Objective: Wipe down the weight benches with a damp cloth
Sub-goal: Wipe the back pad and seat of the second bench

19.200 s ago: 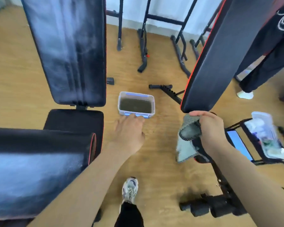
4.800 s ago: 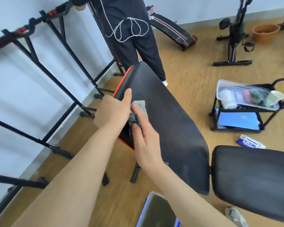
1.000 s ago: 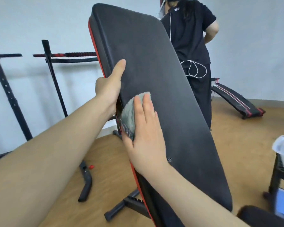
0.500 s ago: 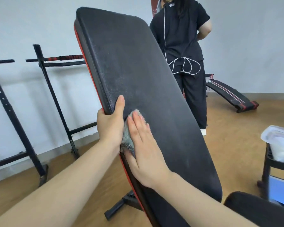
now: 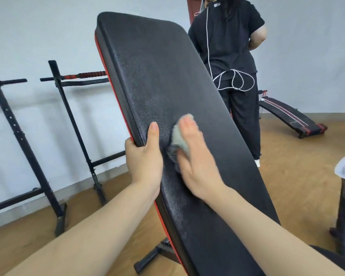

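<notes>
Head view: left hand (image 5: 143, 156) grips black padded inclined backrest (image 5: 157, 76) edge; right hand (image 5: 195, 162), fingers straight, presses grey cloth (image 5: 178, 136), mostly hidden.

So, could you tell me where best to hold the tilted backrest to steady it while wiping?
Probably the left edge of the backrest, from the left: it tilts steeply, thin edge exposed. The left hand grips there, thumb on the face, clear of the cloth under the right hand.

Wall (image 5: 38, 36): pale and plain, ahead of you.
Floor (image 5: 299, 162): wood-toned.
Racks (image 5: 74, 124): two black stands on your left, against the wall.
Slant board (image 5: 289, 114): black, red-striped, far right.
</notes>
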